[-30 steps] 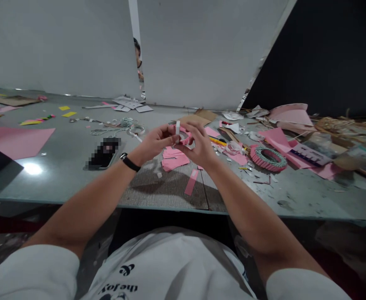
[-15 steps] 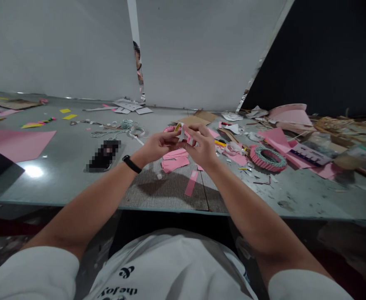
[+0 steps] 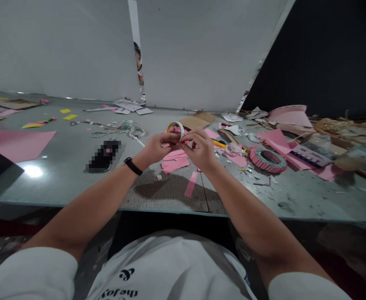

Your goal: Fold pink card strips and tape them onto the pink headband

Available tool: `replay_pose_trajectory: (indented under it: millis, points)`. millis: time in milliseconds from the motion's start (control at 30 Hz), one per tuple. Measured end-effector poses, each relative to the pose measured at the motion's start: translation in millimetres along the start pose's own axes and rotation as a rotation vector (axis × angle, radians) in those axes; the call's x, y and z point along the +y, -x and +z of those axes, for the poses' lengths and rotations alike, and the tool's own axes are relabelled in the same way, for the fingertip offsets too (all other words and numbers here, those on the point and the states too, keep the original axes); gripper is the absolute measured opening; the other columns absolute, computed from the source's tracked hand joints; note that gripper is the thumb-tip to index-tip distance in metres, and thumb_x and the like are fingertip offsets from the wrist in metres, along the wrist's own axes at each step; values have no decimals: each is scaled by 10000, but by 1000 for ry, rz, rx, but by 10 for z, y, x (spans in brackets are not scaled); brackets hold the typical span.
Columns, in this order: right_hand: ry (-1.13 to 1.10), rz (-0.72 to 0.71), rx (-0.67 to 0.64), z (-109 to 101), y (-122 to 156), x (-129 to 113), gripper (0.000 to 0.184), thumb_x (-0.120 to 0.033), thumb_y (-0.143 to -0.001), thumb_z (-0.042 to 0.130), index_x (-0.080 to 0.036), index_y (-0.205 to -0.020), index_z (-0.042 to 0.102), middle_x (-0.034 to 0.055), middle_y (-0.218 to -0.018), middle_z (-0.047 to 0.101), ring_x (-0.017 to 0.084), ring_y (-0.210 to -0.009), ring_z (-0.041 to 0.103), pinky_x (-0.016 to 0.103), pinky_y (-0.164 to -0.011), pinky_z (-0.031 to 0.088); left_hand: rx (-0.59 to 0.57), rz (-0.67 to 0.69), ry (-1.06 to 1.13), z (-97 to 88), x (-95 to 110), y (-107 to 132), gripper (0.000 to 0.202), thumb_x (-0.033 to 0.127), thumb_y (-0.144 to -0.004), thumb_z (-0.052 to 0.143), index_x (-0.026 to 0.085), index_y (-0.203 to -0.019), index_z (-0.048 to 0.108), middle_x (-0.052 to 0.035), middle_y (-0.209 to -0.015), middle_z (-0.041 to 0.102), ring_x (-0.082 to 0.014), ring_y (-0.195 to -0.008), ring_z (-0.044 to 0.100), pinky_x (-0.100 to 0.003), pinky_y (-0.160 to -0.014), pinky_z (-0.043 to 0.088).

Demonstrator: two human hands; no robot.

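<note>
My left hand (image 3: 156,146) and my right hand (image 3: 201,149) meet above the middle of the grey table (image 3: 61,175), fingertips pinched together. Between them they hold a small white tape roll (image 3: 176,126) that stands up above the fingers. Just behind the roll I glimpse a pink folded-paper ring (image 3: 178,130), mostly hidden by my hands. A black band circles my left wrist. Under my hands lies a pile of pink paper pieces (image 3: 174,160), and a pink strip (image 3: 191,183) lies nearer to me.
A finished pink and green paper ring (image 3: 268,158) lies to the right among scraps and pink sheets. A dark phone (image 3: 104,155) lies left of my hands, twine (image 3: 120,126) behind it, a big pink sheet (image 3: 12,143) at far left. White boards stand behind; a person shows through their gap.
My hands have sunk slightly and drawn closer together. The white tape roll has turned from edge-on to showing its open loop above my fingers.
</note>
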State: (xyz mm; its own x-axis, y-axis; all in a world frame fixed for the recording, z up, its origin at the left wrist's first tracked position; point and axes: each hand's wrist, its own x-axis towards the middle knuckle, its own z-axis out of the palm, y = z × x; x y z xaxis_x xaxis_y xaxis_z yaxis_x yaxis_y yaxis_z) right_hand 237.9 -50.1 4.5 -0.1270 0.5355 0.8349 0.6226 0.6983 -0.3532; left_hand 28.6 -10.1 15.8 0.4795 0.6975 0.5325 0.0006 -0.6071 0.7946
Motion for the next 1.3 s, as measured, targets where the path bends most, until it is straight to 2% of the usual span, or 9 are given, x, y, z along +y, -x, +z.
replay_pose_trajectory:
  millis: [133,367,500,600,733,867,1033,1133,1300]
  points:
    - [-136,133,24,-1,6,-44,390,-597,-986,807,-274,-1173,692,106,-1161,723,257,-1010,685,359,-698,589,-93,100,-140,-54,46,30,252,420,-906,839,184,-995,834,-100,-1022,869,-220,-954,773,-348,-905,615]
    - [-278,121,-37,-66,26,-126,683,-711,-1020,732,-245,-1503,603,161,-1326,700,292,-1188,699,375,-762,642,-236,170,-459,-84,42,49,71,199,-855,713,196,-905,763,-57,-905,803,-194,-829,701,-309,-813,531]
    - [-194,5,-36,-89,14,-129,627,-742,-1037,712,-247,-1421,694,158,-1274,728,271,-1092,720,356,-716,649,-281,257,-611,-92,20,36,106,144,-829,655,196,-857,743,-73,-922,769,-202,-827,688,-328,-803,506]
    - [-124,-72,-17,-66,2,-92,580,-749,-1046,705,-260,-1355,744,153,-1266,741,249,-1023,732,335,-667,650,-268,319,-677,-107,-17,27,115,188,-860,696,200,-944,774,-75,-918,753,-232,-865,698,-348,-799,520]
    - [-151,-227,83,-20,-2,-31,433,-611,-1077,759,-271,-1345,747,123,-1222,774,201,-867,743,316,-619,640,-238,569,-531,-114,-59,7,196,359,-975,800,212,-1101,773,-112,-1088,815,-294,-1081,759,-452,-981,614]
    - [-120,-288,106,-12,-7,-7,350,-523,-1075,797,-296,-1338,757,119,-1206,800,239,-936,780,340,-639,659,-149,734,-437,-103,-86,-25,164,352,-1044,796,218,-1132,762,-135,-1148,836,-272,-1122,792,-496,-1094,623]
    - [-40,-398,174,-25,-36,-43,222,-417,-1063,832,-315,-1251,771,80,-1091,834,257,-902,790,453,-801,694,-101,714,-494,-118,-145,-22,104,309,-1055,751,215,-1011,751,-134,-1152,846,-256,-1104,813,-455,-1027,659]
    - [-73,-436,209,-34,-49,-94,185,-370,-1043,861,-314,-1190,763,58,-1032,838,236,-816,768,447,-792,676,-87,686,-540,-133,-151,0,78,221,-1059,690,206,-1020,755,-121,-1100,851,-242,-1051,821,-416,-977,666]
    - [-164,-251,165,-21,-14,-160,225,-473,-1030,864,-298,-1053,723,16,-881,774,194,-712,702,374,-682,620,-108,640,-613,-148,-143,4,156,141,-1043,657,205,-1080,794,-109,-1112,857,-225,-1059,820,-368,-962,658]
